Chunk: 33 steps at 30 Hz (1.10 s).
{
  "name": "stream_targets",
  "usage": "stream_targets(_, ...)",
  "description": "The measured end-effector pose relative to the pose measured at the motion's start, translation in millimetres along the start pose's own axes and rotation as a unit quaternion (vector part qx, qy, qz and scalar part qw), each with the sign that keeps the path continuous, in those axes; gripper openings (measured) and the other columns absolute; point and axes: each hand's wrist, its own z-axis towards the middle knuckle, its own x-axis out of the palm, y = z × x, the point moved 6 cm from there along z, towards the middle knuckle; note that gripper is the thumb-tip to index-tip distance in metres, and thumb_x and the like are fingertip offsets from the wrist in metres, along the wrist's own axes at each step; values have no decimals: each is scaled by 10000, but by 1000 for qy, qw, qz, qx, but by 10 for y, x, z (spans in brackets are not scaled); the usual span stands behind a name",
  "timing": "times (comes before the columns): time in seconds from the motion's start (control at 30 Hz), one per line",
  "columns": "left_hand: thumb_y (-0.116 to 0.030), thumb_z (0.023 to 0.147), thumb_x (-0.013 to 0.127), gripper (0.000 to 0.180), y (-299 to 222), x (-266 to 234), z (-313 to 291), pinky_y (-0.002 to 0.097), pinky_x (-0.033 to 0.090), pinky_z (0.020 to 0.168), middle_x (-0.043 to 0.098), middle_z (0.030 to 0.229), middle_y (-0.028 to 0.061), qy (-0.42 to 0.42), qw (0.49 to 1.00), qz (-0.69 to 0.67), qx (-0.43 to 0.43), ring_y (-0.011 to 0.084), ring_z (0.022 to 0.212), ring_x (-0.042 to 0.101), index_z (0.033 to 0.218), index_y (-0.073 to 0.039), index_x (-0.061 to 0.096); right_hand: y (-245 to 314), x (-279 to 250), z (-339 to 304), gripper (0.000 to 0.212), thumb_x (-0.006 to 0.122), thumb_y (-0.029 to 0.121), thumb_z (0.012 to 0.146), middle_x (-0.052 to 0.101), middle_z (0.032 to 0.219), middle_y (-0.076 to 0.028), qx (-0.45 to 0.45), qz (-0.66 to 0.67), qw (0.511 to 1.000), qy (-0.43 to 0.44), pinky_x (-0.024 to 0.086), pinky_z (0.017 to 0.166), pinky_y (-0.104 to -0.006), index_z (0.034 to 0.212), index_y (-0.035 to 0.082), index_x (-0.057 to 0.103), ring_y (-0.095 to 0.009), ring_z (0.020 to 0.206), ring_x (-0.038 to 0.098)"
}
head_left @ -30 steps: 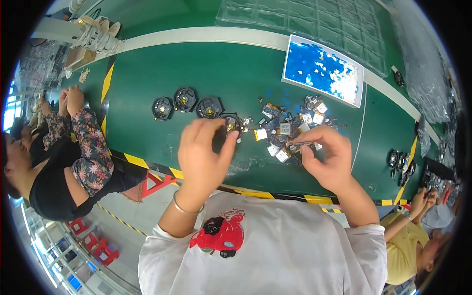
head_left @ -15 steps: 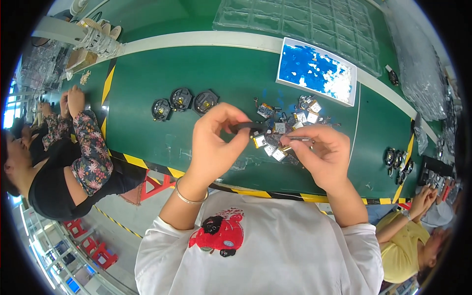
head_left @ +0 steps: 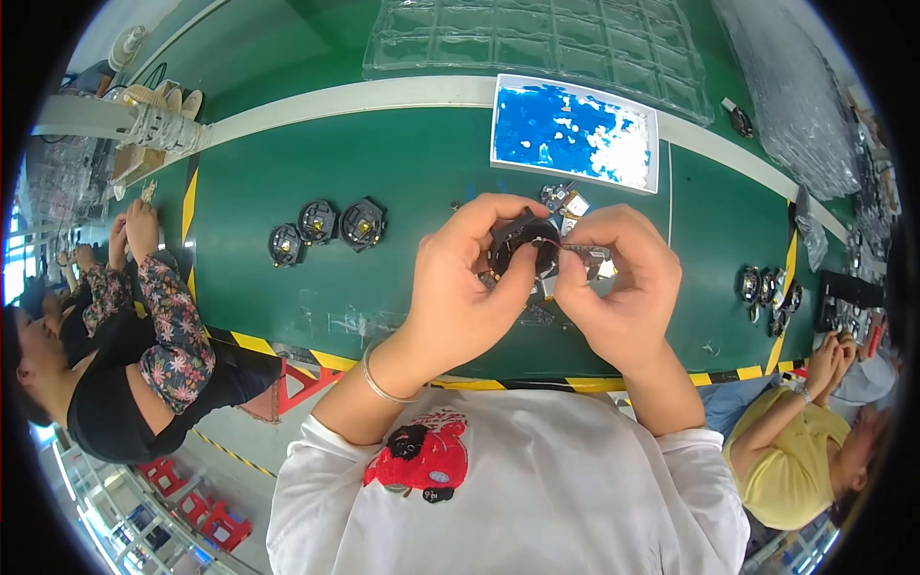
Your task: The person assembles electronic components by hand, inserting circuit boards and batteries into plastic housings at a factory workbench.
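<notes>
My left hand (head_left: 465, 273) grips a round black plastic housing (head_left: 522, 245), its thumb pressed at the hollow inside. Close against it, my right hand (head_left: 623, 278) pinches a small electronic part (head_left: 601, 257), partly hidden by the fingers; a thin red wire shows between the two hands. Behind and below the hands lies a pile of small circuit boards with white-labelled silver cells (head_left: 575, 204), mostly covered by them. To the left on the green table rest three black housings (head_left: 318, 221) with yellowish parts inside.
A white box (head_left: 575, 129) holding blue sheet and white bits stands beyond the hands. Clear plastic trays (head_left: 537, 38) lie behind a pale rail (head_left: 374, 94). More black units (head_left: 767, 292) sit at the right. Co-workers sit at left (head_left: 120, 383) and right (head_left: 791, 460).
My hands have come together, and the black housing is now turned so that its hollow side shows. The whole view has shifted slightly, with the table things appearing further left.
</notes>
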Motion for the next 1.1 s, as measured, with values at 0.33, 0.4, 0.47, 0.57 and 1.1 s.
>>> stream_targets(0.33,62,832,549,230,-56,18,-16,232,520,673,674,913,101,-1,997,55,62,127,800,663,1056,18,579,10,19,13,112,643,-27,675,591,730,-54,1,-63,998,-16,436,574,-229,770,-17,586,-114,638,546)
stream_targets(0.4,62,836,543,229,-42,12,-6,237,523,681,674,920,103,0,999,30,42,132,806,665,1058,19,578,-30,7,-16,111,645,-20,673,594,732,-56,-3,-43,999,-26,438,574,-227,767,-14,587,-115,637,550)
stream_targets(0.47,63,840,538,228,-77,-11,-6,242,526,689,673,927,105,0,1000,7,23,137,812,666,1060,21,577,-32,0,-18,110,647,-14,672,597,733,-57,-8,-21,999,-35,439,575,-225,765,-11,588,-117,636,554)
stream_targets(0.57,92,871,467,257,-101,11,-23,264,499,847,640,1032,118,34,999,33,-10,154,964,622,1113,64,548,18,18,-7,107,646,-10,673,602,734,-55,-31,-44,998,-31,445,580,-228,763,-5,589,-117,636,558)
stream_targets(1.1,33,831,587,181,-162,13,-7,259,526,675,683,899,116,15,989,138,59,173,783,680,1011,12,578,9,62,-37,117,654,-6,683,597,741,-55,-34,-52,997,-38,450,583,-233,785,-3,599,-126,633,555)
